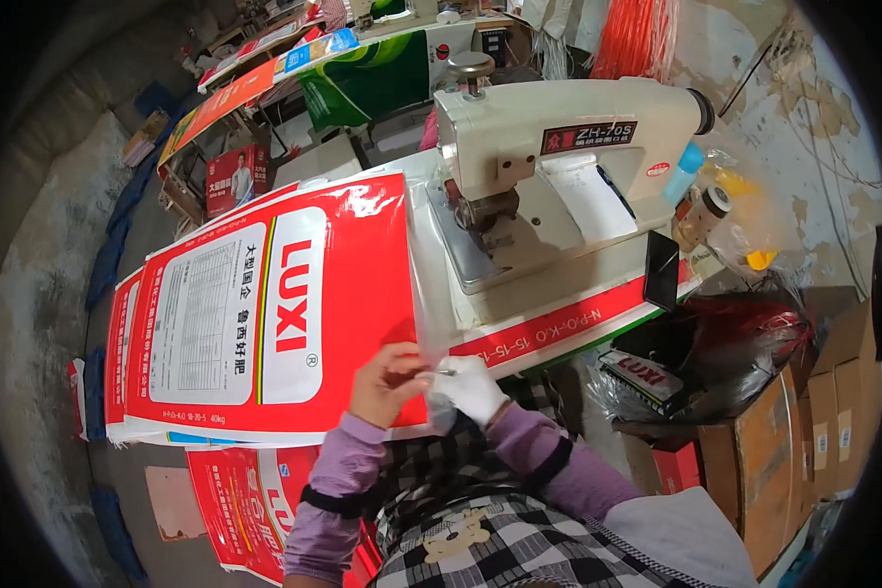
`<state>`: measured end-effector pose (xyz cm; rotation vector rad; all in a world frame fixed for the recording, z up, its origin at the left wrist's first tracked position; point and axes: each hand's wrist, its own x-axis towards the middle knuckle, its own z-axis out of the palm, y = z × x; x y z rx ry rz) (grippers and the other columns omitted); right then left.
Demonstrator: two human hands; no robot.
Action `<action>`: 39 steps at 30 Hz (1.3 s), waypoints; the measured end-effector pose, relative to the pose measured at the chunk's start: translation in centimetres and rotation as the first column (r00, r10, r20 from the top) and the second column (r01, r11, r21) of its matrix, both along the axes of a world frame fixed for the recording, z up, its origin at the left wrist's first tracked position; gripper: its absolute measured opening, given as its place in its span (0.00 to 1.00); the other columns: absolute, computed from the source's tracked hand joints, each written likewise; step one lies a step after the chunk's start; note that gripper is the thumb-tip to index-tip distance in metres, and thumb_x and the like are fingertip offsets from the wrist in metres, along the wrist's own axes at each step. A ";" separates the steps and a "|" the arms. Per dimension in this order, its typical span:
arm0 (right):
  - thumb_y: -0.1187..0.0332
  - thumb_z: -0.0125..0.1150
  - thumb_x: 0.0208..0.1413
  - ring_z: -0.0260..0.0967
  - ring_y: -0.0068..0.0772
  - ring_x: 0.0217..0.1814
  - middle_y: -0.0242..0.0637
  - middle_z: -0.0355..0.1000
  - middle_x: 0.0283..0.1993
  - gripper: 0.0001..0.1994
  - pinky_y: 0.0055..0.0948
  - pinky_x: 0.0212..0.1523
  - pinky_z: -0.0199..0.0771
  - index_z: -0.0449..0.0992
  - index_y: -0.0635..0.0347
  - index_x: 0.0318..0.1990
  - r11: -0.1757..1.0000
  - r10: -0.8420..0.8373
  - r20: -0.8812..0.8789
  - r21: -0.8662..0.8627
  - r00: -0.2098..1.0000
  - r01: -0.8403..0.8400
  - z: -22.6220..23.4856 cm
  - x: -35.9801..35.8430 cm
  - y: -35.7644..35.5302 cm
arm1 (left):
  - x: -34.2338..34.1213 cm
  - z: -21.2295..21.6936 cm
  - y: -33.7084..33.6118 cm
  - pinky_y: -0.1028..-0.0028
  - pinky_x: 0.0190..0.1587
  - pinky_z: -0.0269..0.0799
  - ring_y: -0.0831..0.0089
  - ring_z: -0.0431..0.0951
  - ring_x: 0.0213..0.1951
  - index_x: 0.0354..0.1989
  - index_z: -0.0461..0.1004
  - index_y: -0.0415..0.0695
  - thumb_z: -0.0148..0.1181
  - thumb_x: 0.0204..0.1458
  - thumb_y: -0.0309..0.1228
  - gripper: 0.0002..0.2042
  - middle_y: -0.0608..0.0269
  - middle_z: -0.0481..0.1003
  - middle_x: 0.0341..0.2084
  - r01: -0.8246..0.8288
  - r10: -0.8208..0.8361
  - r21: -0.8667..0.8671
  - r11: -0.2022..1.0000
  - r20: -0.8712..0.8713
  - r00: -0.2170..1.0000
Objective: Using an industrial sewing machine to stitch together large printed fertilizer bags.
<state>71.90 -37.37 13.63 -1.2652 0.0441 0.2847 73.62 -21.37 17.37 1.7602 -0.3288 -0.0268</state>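
Bare left hand (387, 380) and white-gloved right hand (468, 387) pinch shut on the near corner of a red-and-white woven plastic sack (265, 314), likely light, slick and floppy, best gripped at its edge, before a cream sewing machine (559, 147).

A glossy red and white woven-plastic sack (265, 314) catches the light across its smooth printed face, its near edge pinched by a bare left hand (387, 382) and a right hand (470, 387) in a matt white cloth glove. Beside it stands a sewing machine (559, 147) in smooth cream-painted metal with a dull steel bed. Lilac knit sleeves and a checked cloth apron look soft and matt; brown cardboard boxes (813, 421) are rough and dull, the plastered wall (804, 108) flaking.
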 end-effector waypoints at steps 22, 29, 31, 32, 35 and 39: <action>0.71 0.68 0.49 0.68 0.17 0.27 0.31 0.72 0.24 0.09 0.23 0.31 0.70 0.72 0.64 0.30 0.955 -0.039 0.321 -0.265 0.946 0.129 4.2 -1.7 4.7 | -1.5 -5.2 1.1 0.71 0.47 0.72 0.71 0.77 0.43 0.49 0.70 0.40 0.55 0.53 0.22 0.14 0.57 0.76 0.40 -0.256 0.255 -0.050 0.965 -0.029 0.966; 0.76 0.57 0.52 0.73 0.34 0.40 0.37 0.72 0.36 0.08 0.27 0.44 0.70 0.77 0.66 0.39 0.845 0.402 0.432 -0.515 0.808 -0.145 2.6 -0.4 1.3 | -1.4 2.2 4.5 0.65 0.29 0.73 0.65 0.80 0.24 0.24 0.77 0.40 0.51 0.58 0.41 0.18 0.55 0.76 0.15 0.088 0.117 0.446 0.891 -0.412 0.904; 0.75 0.53 0.55 0.71 0.36 0.47 0.41 0.72 0.42 0.13 0.29 0.50 0.68 0.75 0.64 0.48 0.857 0.481 0.435 -0.416 0.762 -0.304 2.1 -0.1 0.6 | -2.0 0.8 3.9 0.69 0.23 0.68 0.71 0.76 0.17 0.25 0.76 0.38 0.51 0.59 0.40 0.18 0.57 0.72 0.11 -0.010 0.086 0.533 0.846 -0.117 0.989; 0.75 0.53 0.55 0.71 0.36 0.47 0.41 0.72 0.42 0.13 0.29 0.50 0.68 0.75 0.64 0.48 0.857 0.480 0.433 -0.419 0.763 -0.301 2.0 0.0 0.4 | -2.4 0.5 3.6 0.73 0.21 0.65 0.77 0.72 0.16 0.24 0.76 0.37 0.51 0.60 0.39 0.19 0.62 0.70 0.11 -0.078 0.141 0.388 0.918 -0.137 0.980; 0.70 0.52 0.58 0.70 0.41 0.51 0.44 0.72 0.46 0.16 0.31 0.53 0.68 0.72 0.62 0.53 0.814 0.551 0.420 -0.460 0.721 -0.354 3.2 0.4 0.5 | -2.6 0.9 3.5 0.78 0.19 0.61 0.84 0.65 0.15 0.25 0.76 0.35 0.52 0.60 0.39 0.19 0.70 0.68 0.11 -0.200 0.220 0.097 0.975 -0.296 0.929; 0.64 0.47 0.62 0.71 0.43 0.48 0.45 0.73 0.46 0.17 0.32 0.52 0.68 0.72 0.65 0.53 0.789 0.586 0.508 -0.537 0.631 -0.299 2.8 -0.1 1.6 | -2.9 1.3 5.0 0.75 0.21 0.64 0.81 0.67 0.15 0.33 0.80 0.38 0.57 0.57 0.39 0.15 0.65 0.70 0.10 -0.123 0.162 0.197 0.973 -0.196 0.967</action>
